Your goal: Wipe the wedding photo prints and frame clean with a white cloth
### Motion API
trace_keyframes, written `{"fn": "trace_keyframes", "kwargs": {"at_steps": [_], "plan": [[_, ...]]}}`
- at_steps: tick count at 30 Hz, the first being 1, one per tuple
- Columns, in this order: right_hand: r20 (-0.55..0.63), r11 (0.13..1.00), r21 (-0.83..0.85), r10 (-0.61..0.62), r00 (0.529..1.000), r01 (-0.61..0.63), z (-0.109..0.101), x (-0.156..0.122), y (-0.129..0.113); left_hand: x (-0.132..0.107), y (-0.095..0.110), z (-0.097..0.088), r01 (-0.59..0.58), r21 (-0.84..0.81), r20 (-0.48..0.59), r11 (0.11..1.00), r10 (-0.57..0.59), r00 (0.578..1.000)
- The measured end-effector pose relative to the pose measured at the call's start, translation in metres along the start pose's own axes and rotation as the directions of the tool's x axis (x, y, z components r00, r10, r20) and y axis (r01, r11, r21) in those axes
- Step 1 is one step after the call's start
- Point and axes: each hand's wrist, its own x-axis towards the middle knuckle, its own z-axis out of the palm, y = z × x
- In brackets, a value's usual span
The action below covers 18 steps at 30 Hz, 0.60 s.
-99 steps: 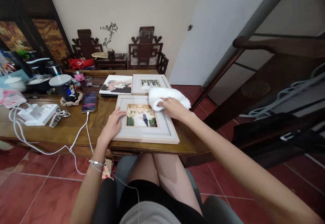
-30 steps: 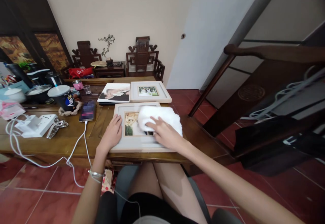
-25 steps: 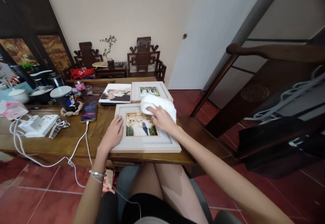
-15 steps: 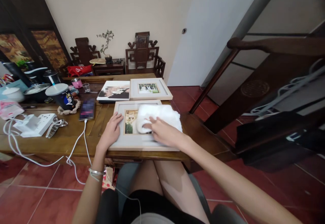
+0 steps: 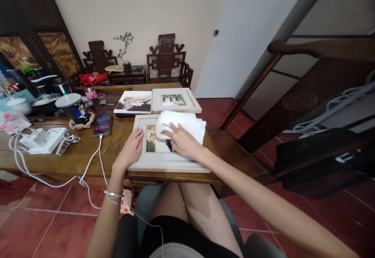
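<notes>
The right hand is squeezing a fluffy white towel in its grip, over the near picture frame. That frame is lying flat on the bench. The left hand is resting on its left edge, grip unclosed.

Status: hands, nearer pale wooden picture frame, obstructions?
Left hand on frame's left side. Right hand holding fluffy white cloth over it. Frame flat on brown wooden table. Cloth partly hides colour photo.

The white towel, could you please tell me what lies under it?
Part of the nearer photo frame: its photo shows at left, but the white towel hides its upper right.
</notes>
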Motion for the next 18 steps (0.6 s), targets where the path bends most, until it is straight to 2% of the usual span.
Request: {"fn": "trace_keyframes", "kwargs": {"at_steps": [3,6,10,14,16,18], "plan": [[0.007,0.996,-0.07,0.062,0.998,-0.061,0.005,0.031,0.022,0.0,0.001,-0.002,-0.021,0.013,0.005,1.0,0.021,1.0],[0.052,0.991,-0.121,0.063,0.997,-0.056,0.004,0.037,0.02,0.0,0.0,-0.001,-0.023,0.013,-0.006,1.0,0.023,1.0],[0.149,0.999,-0.042,-0.012,0.989,0.018,-0.008,0.001,-0.012,0.001,0.0,0.001,-0.007,0.001,-0.016,1.0,0.007,1.0],[0.293,0.981,0.173,-0.139,0.946,0.09,-0.041,-0.046,-0.05,0.002,-0.001,0.003,0.003,-0.012,-0.04,1.0,-0.003,0.999],[0.317,0.963,0.256,-0.166,0.934,0.085,-0.053,-0.06,-0.063,0.002,-0.002,0.004,0.0,-0.009,-0.048,1.0,0.0,0.999],[0.289,0.956,0.281,-0.163,0.943,0.079,-0.053,-0.063,-0.07,0.002,-0.004,0.004,-0.009,-0.002,-0.047,1.0,0.009,0.999]]}}
